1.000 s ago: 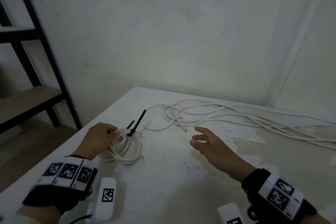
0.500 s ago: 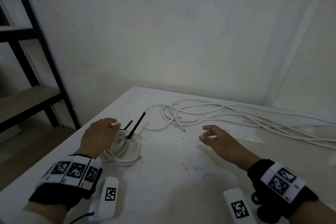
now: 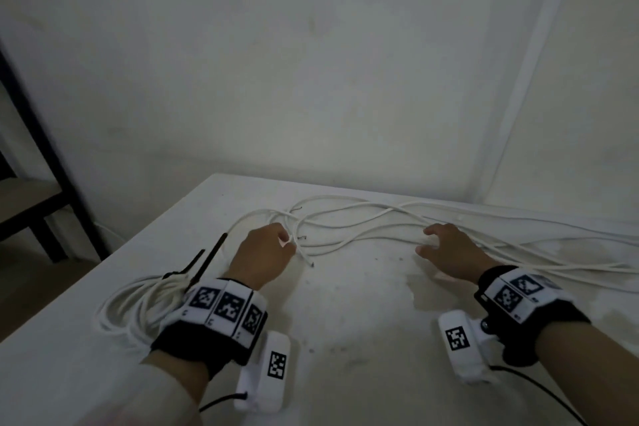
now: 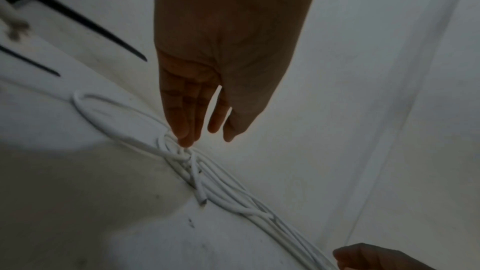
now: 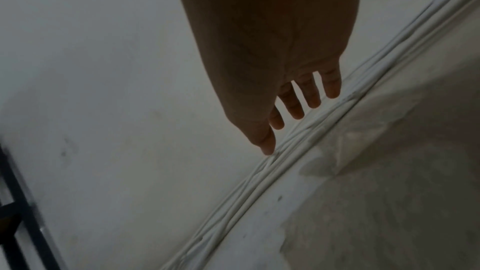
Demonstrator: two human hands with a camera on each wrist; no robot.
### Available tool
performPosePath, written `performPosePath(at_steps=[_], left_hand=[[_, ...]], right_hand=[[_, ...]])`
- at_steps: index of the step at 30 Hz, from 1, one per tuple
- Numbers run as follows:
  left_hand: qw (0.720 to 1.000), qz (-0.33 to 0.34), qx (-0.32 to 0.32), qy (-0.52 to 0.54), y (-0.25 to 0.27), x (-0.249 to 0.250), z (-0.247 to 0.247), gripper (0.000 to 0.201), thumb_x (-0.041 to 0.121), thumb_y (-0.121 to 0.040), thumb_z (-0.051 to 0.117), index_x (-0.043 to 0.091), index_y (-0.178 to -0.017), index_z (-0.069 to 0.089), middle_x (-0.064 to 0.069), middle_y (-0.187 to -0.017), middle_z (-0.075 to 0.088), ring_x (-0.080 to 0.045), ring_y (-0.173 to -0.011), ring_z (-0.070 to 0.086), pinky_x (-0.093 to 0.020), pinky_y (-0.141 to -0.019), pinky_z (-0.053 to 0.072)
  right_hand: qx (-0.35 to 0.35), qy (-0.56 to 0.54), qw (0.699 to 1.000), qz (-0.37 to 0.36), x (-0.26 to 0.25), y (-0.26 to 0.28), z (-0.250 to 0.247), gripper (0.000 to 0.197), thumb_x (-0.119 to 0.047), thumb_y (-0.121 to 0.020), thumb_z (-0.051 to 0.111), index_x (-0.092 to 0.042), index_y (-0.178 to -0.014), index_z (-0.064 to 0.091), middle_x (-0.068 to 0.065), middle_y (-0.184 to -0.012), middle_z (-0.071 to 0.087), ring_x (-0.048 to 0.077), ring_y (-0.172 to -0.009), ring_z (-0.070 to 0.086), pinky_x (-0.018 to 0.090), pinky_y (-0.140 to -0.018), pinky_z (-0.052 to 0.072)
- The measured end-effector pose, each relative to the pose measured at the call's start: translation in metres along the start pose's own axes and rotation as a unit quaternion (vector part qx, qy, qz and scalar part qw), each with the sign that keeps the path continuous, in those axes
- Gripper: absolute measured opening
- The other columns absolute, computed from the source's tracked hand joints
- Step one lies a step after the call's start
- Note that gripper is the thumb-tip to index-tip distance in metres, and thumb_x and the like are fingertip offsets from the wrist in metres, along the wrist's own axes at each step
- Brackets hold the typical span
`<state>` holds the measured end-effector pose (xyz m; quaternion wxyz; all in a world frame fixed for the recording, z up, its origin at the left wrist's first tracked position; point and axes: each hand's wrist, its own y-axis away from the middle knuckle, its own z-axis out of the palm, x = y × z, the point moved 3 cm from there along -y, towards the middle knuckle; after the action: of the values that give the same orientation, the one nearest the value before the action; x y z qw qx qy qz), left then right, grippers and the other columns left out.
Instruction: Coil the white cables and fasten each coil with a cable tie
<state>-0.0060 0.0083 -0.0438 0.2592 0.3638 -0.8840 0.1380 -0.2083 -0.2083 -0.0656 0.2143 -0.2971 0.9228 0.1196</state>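
Left hand [image 3: 264, 254] is extended forward, palm down, fingers [image 4: 182, 122] nearly straight and close together, tips angled downward. Right hand [image 3: 449, 249] is extended forward, palm down, fingers [image 5: 311, 95] straight and slightly spread, thumb lowest. Both wrists carry black bands with printed markers. Neither hand grips anything.

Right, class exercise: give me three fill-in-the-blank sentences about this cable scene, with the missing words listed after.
1. The finished coil is fastened with a cable tie coloured ____.
2. The left hand reaches the loose cables near their cut ____.
3. The coil lies on the ____ side of the left hand.

Missing words: black; ends; left
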Motion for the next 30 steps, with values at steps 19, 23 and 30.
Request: performPosePath(at_steps=[19, 23, 30], left_hand=[[0.994, -0.085, -0.065, -0.018, -0.048, 0.006, 0.046, 0.013, 0.013, -0.093, 0.047, 0.002, -0.086, 0.045, -0.022, -0.101, 0.059, -0.033, -0.098, 0.059, -0.028, -0.070, 0.041], [0.965, -0.142, -0.067, 0.210, -0.039, 0.027, 0.039, 0.026, 0.003, -0.094, 0.035, 0.006, -0.070, 0.043, -0.009, -0.065, 0.048, -0.014, -0.045, 0.050, -0.023, -0.047, 0.035], [0.943, 0.008, 0.021, 0.332, -0.005, 0.080, 0.011, 0.019, 0.018, -0.100, 0.034, 0.016, -0.105, 0.052, -0.004, -0.062, 0.044, -0.012, -0.052, 0.037, -0.015, -0.041, 0.030]], right_hand=[[0.061, 0.064, 0.996, 0.000, 0.047, -0.028, -0.012, 0.037, 0.001, -0.086, 0.046, -0.006, -0.122, 0.050, 0.015, -0.122, 0.050, 0.030, -0.113, 0.046, 0.031, -0.094, 0.035], [0.095, 0.070, 0.992, -0.043, 0.045, -0.014, -0.025, 0.038, 0.003, -0.089, 0.040, -0.004, -0.125, 0.047, 0.015, -0.124, 0.049, 0.029, -0.113, 0.045, 0.029, -0.089, 0.034], [0.187, 0.122, 0.966, -0.129, 0.038, 0.037, -0.055, 0.028, -0.013, -0.096, 0.043, -0.010, -0.120, 0.057, 0.011, -0.111, 0.061, 0.029, -0.104, 0.054, 0.037, -0.083, 0.045]])
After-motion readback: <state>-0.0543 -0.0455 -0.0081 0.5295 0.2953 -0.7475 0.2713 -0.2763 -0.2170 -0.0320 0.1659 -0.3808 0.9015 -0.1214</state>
